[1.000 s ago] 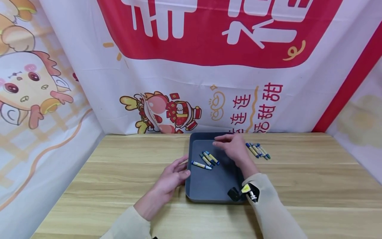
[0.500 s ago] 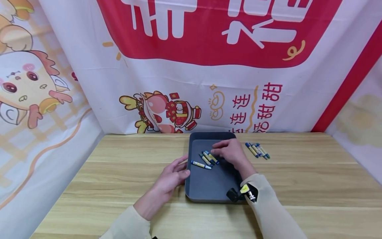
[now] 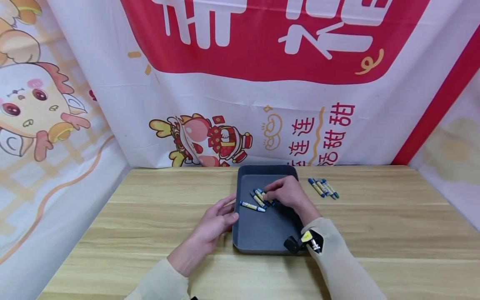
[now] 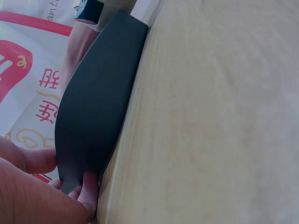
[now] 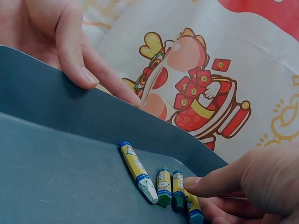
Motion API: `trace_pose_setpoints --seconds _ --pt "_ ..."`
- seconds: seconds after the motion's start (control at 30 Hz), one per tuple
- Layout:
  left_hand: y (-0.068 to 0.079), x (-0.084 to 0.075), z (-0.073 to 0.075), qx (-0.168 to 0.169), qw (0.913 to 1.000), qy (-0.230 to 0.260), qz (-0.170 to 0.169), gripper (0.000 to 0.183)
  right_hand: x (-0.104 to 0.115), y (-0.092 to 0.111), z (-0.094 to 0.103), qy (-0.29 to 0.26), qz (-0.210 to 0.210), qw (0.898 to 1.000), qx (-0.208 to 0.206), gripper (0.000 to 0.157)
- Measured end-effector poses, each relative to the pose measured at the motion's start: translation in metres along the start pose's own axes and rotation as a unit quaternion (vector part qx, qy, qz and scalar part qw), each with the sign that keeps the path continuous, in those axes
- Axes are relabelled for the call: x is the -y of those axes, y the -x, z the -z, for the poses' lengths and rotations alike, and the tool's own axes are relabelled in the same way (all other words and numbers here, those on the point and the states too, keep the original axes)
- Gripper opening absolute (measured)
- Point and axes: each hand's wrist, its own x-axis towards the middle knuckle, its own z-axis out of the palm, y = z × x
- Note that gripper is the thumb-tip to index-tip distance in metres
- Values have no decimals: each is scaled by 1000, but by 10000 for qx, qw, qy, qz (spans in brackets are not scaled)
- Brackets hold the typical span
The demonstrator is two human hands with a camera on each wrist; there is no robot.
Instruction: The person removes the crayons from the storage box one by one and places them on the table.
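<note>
My left hand (image 3: 213, 223) holds the left side of a dark grey tray (image 3: 270, 241), with the thumb at the rim and fingers against the outer wall. Inside the tray, my right hand (image 3: 290, 192) pinches the rightmost crayon (image 5: 194, 210), thumb on its yellow wrapper. To its left lie a dark green crayon (image 5: 178, 191) and a green crayon (image 5: 163, 186), side by side. A white-tipped crayon (image 3: 253, 206) lies at a different slant near the tray's left wall. In the head view, my right fingers cover part of the pinched crayon.
Several more crayons (image 3: 323, 188) lie grouped on the wooden table (image 3: 375, 216), right of the tray. A printed cloth (image 3: 123, 104) hangs behind the table's far edge. A small black camera (image 3: 291, 244) on my right wrist sits over the tray's near right corner.
My right hand has come down and nearer from the tray's far part to the rightmost crayon, its fingers closing there. My left hand and the tray stay in place.
</note>
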Motion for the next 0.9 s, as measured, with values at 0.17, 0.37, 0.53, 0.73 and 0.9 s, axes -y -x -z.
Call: trace_pose_setpoints --seconds 0.17,0.37,0.53,0.73,0.9 --pt "1 0 0 -7 10000 4 -7 63 1 0 -1 151 -98 9998 -15 21" --pt "1 0 -1 -9 10000 20 -30 63 1 -1 -2 271 -76 9996 -5 20" --pt "1 0 -1 -19 10000 -9 -36 63 3 -1 -3 357 -40 9994 11 18" --pt "1 -1 -1 -23 10000 -30 -19 62 4 -1 -3 362 -62 9993 -6 18" --pt "1 -1 -1 -20 10000 -37 -3 62 3 -1 -3 368 46 9993 -55 18"
